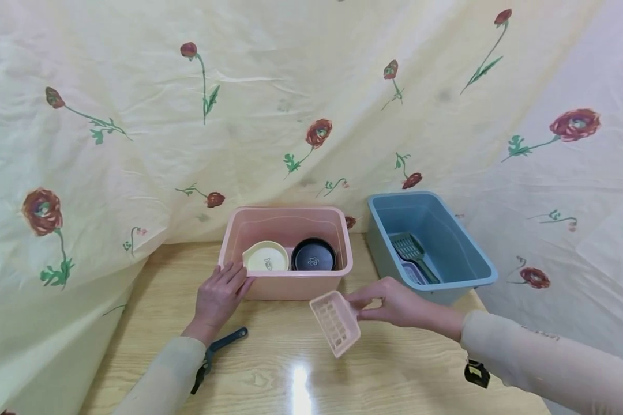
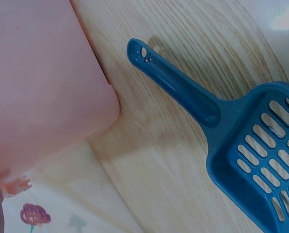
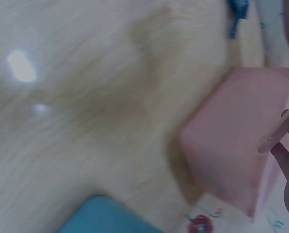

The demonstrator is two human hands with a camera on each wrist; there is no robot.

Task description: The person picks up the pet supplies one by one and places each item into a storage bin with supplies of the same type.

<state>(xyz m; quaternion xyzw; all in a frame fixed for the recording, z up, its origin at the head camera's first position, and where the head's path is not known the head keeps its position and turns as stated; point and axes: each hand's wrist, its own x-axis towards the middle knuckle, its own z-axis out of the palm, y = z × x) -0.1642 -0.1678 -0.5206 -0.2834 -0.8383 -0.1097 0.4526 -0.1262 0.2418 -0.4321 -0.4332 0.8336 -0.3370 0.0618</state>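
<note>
My right hand pinches the handle of a pink litter scoop, holding it above the table in front of the pink bin. In the right wrist view the scoop's handle end shows between the fingers. With my left hand I grip the pink bin's front left corner at the rim. Inside that bin lie a cream round dish and a black round dish. A blue litter scoop rests on the table below my left hand, partly hidden by the forearm in the head view.
To the right stands a blue bin, holding a dark green slotted scoop and a pale purple item, partly covered. A flowered cloth hangs behind the wooden table.
</note>
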